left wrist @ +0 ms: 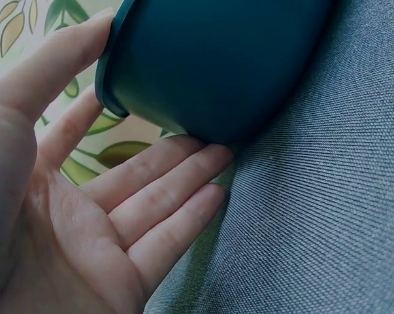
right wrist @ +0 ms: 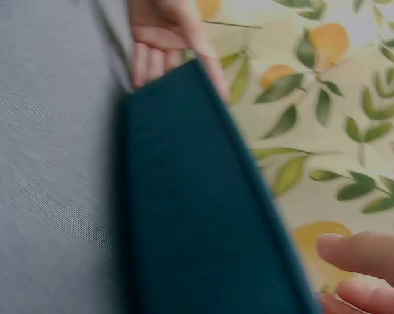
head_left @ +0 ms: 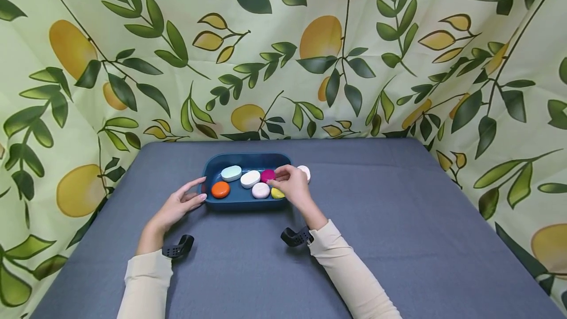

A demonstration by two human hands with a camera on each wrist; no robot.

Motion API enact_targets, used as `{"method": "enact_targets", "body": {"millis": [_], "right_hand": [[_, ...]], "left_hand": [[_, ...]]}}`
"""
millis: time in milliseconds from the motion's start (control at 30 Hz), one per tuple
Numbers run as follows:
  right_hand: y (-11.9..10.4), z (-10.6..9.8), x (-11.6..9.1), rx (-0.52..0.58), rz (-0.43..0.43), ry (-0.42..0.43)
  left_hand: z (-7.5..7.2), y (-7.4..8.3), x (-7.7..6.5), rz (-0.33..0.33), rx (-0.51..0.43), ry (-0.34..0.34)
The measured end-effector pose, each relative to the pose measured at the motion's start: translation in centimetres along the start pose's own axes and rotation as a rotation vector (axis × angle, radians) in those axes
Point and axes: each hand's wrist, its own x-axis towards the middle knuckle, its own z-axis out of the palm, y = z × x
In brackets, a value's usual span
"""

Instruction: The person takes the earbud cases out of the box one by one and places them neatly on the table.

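Observation:
A dark blue tray [head_left: 248,204] holds several smooth rounded pieces: an orange one [head_left: 220,189], a mint oval [head_left: 231,173], a white oval [head_left: 250,179], a magenta one [head_left: 267,175], a pale pink one [head_left: 261,190] and a partly hidden yellow one [head_left: 277,193]. My left hand [head_left: 179,207] touches the tray's left end, thumb and fingers extended; its palm shows in the left wrist view. Over the right end hovers my right hand [head_left: 294,187], fingertips near the magenta piece. In the right wrist view its fingers [right wrist: 363,255] are slightly bent and apart, with nothing visible between them.
Just right of the tray, a pale pink round piece [head_left: 304,174] is partly hidden behind my right hand. Grey cloth [head_left: 248,270] covers the table. A leaf-and-fruit patterned curtain [head_left: 274,78] hangs behind and along both sides.

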Motion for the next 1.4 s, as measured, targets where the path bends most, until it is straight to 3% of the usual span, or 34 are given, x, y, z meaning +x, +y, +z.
{"method": "enact_targets", "body": {"millis": [200, 667, 967, 1400], "right_hand": [[-0.6, 2.0, 0.4, -0.134, -0.013, -0.138], [-0.6, 3.6, 2.6, -0.285, 0.125, -0.235], [-0.6, 3.9, 2.8, -0.369, 0.041, -0.328], [-0.6, 4.2, 2.7, -0.359, 0.096, -0.326]], "left_hand": [[0.0, 0.1, -0.1, 0.005, -0.004, 0.006], [0.2, 0.2, 0.0, 0.000, 0.005, 0.008], [0.1, 0.1, 0.1, 0.018, 0.002, 0.012], [0.2, -0.2, 0.1, 0.006, -0.007, 0.018]]}}
